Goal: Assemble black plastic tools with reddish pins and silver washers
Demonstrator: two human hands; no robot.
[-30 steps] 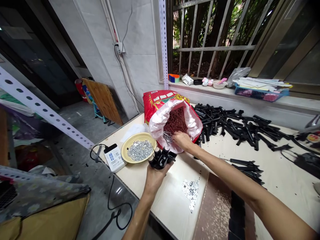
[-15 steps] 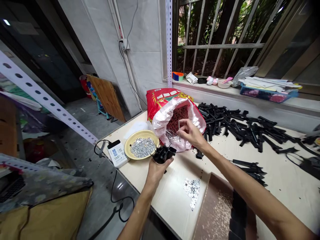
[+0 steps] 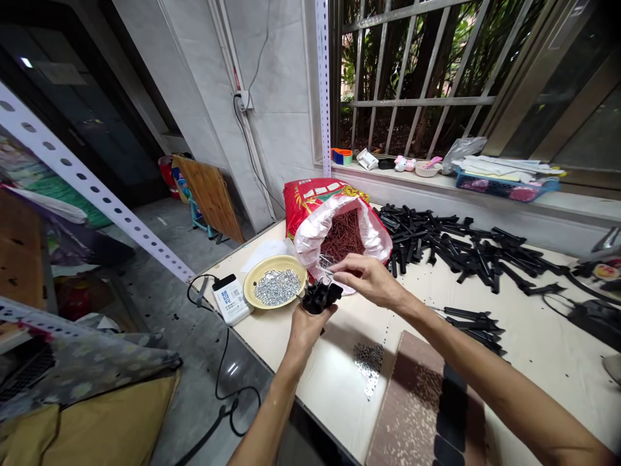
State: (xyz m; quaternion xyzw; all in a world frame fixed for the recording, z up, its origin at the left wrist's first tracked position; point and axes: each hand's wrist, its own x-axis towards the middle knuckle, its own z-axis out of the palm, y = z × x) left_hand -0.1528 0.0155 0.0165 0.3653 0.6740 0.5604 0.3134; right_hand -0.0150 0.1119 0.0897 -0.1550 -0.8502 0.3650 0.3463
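The left hand (image 3: 305,327) has its grip closed around a bundle (image 3: 319,296) of black parts, held upright over the table (image 3: 533,349) edge, just in front of the bag (image 3: 310,236) of nails. The right hand (image 3: 369,279) hovers just above the bundle, its grip pinched narrow. What it pinches is too small to tell. A plate (image 3: 248,285) of nuts lies to the left.

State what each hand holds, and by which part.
Left hand grips a bundle of black parts by their lower ends. Right hand: fingertips pinched; contents cannot be told.
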